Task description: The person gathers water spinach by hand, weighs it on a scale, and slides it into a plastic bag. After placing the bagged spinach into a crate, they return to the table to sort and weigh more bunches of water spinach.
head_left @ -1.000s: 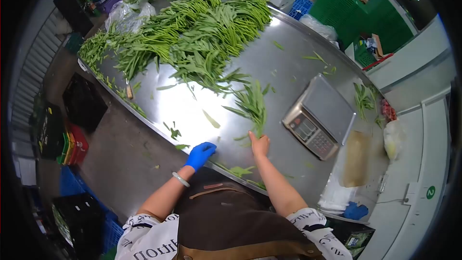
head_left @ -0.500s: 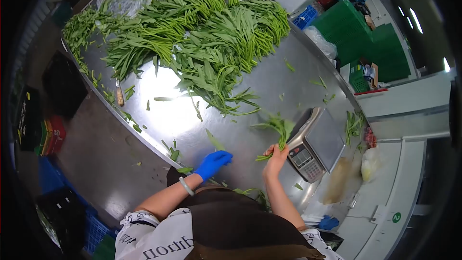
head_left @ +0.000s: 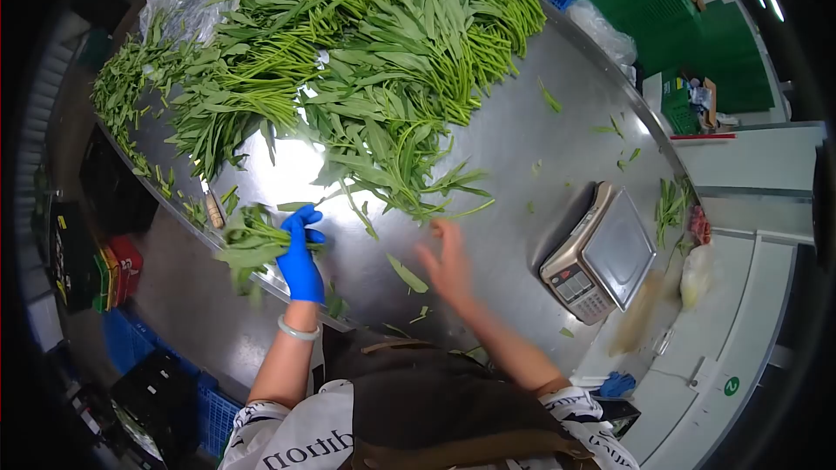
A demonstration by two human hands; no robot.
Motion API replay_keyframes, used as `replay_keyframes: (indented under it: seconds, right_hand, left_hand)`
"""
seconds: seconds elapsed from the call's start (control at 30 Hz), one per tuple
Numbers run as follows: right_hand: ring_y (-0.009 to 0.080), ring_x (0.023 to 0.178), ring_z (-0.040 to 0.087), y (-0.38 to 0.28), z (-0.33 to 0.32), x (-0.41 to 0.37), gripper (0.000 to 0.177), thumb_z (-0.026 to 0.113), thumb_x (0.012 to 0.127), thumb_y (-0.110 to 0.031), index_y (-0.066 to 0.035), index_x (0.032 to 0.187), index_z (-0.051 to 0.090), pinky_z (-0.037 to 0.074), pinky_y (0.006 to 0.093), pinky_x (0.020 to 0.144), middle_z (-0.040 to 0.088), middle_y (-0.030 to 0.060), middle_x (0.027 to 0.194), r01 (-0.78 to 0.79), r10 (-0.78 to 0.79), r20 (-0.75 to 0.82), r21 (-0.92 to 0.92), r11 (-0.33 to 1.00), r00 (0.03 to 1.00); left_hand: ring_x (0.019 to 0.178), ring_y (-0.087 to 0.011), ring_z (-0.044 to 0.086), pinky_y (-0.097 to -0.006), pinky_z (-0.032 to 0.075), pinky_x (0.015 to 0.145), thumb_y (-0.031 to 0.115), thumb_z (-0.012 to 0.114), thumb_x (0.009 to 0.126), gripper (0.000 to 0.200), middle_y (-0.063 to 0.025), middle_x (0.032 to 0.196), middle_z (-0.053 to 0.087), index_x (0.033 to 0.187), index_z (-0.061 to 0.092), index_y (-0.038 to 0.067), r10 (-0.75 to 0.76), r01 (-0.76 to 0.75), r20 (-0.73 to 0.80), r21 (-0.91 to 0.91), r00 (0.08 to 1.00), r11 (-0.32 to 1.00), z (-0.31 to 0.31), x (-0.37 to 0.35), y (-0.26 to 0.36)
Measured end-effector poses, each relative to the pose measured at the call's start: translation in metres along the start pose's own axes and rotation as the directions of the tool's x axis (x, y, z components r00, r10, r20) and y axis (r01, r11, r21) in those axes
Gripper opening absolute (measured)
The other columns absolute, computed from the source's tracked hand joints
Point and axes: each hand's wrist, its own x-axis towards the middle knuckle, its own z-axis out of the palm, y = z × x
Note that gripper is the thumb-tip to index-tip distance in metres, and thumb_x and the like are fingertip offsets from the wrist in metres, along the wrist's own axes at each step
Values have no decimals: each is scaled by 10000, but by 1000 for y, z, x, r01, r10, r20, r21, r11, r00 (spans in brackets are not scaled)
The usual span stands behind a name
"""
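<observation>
In the head view my left hand, in a blue glove, is closed around a small bunch of leafy water spinach above the table's near-left edge. My bare right hand is just short of the tips of the large water spinach pile. It is a little blurred, its thumb and fingers look apart, and nothing shows in it. A knife with a wooden handle lies by the left rim, partly beside the held bunch. A loose leaf lies between my hands.
The metal table carries a weighing scale on the right, with a few stems beyond it. A clear plastic bag sits at the back left. Green crates stand past the far right edge.
The bunch has passed from my right hand to my left, which has moved left and up to the table edge. My right hand has moved left from beside the scale, towards the pile.
</observation>
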Motion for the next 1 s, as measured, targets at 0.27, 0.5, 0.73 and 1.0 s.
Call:
replay_keyframes:
  seconds: [0.27, 0.5, 0.73, 1.0]
  right_hand:
    - [318, 888, 517, 62, 22, 54, 189, 667, 802, -164, -36, 903, 572, 393, 416, 775, 576, 116, 899, 187, -181, 52, -373, 909, 982]
    - [312, 787, 526, 2, 23, 52, 131, 627, 818, -113, -45, 906, 559, 413, 408, 697, 580, 122, 823, 263, -271, -97, -88, 961, 958]
    - [211, 744, 575, -31, 34, 49, 122, 617, 799, -171, -79, 822, 541, 433, 362, 646, 601, 52, 749, 624, -515, 365, -320, 713, 775]
    - [346, 667, 596, -15, 51, 27, 175, 571, 890, -227, -55, 879, 541, 462, 441, 589, 598, 151, 689, 166, -166, 61, 6, 986, 984]
  left_hand:
    - [511, -113, 530, -263, 411, 492, 243, 656, 851, 221, -61, 618, 616, 827, 638, 24, -274, 191, 56, 585, 960, 788, 12, 32, -118]
    - [602, -149, 568, -287, 445, 578, 216, 703, 820, 198, -28, 743, 642, 880, 642, 37, -430, 355, 156, 357, 889, 864, 4, 41, -115]
    - [1186, -234, 493, -374, 382, 1033, 193, 543, 941, 352, -135, 1292, 515, 1245, 494, 22, -372, 552, 529, -236, 763, 800, -22, 2, -85]
    - [1110, -215, 535, -354, 417, 989, 254, 495, 967, 402, -142, 1266, 530, 1286, 455, 12, -484, 640, 509, -186, 712, 745, -29, -9, -77]
